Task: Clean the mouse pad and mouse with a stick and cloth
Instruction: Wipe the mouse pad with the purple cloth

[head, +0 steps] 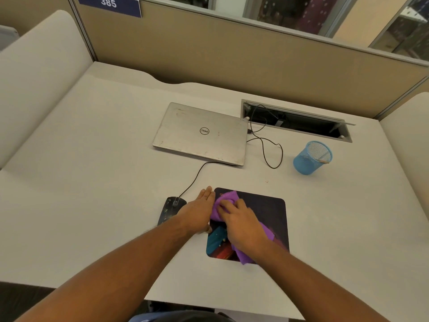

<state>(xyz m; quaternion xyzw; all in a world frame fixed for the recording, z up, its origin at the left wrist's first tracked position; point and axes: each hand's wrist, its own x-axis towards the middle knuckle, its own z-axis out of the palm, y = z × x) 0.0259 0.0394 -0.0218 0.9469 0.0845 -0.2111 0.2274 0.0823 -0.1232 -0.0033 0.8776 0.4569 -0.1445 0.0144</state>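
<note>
Beige cubicle panels wall in the pale worktop (92, 159) where I'm working, with a closed laptop (200, 133) set back from me and a blue mesh cup (312, 158) off to the right. Directly under my hands lies the mouse pad (267, 212), its long axis running away from me and slightly leftward. My right hand (243, 225) presses down on the purple cloth (226, 198), fingers curled over the bunched part near the pad's far left corner, while the rest of the cloth trails back toward me beneath my wrist. My left hand (199, 210) lies flat, fingers straight and together, at the pad's left edge, steadying it as far as I can judge. The mouse (170, 206) sits just left of that hand on the bare worktop, cable running back toward the laptop (so my left hand is plainly the nearer one for it). Most of the pad's uncovered surface lies to the right of the cloth, so I reckon the next wipe should sweep rightward.
</note>
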